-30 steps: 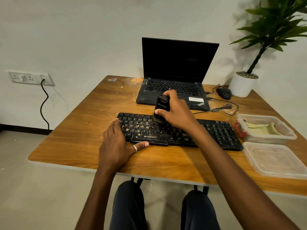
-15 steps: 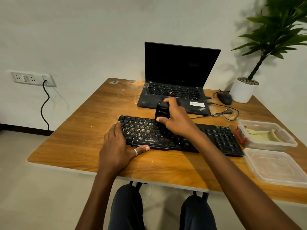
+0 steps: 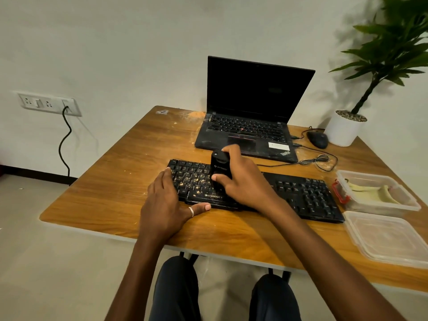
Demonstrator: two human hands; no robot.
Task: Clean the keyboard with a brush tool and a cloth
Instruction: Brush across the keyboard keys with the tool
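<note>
Fig.: on the wooden table [image 3: 111, 200] we see, in front of an open ThinkPad laptop [image 3: 254, 93], a black Zebronics keyboard [image 3: 301, 195] lying across the middle, its L keys speckled w/ tan crumbs [image 3: 192, 179]; a clear tub [image 3: 407, 206] at the R edge holds a pale yellow cloth [image 3: 370, 189]. Our left hand [image 3: 164, 205] lies flat, fingers straight, on the keyboard's L end, thumb along its front edge. Our right hand [image 3: 245, 181] is wrapped round a black brush tool [image 3: 220, 167], held upright w/ its lower end on the keys.

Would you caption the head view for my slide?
Right hand grips brush on crumby keyboard; left hand rests on its end.
</note>
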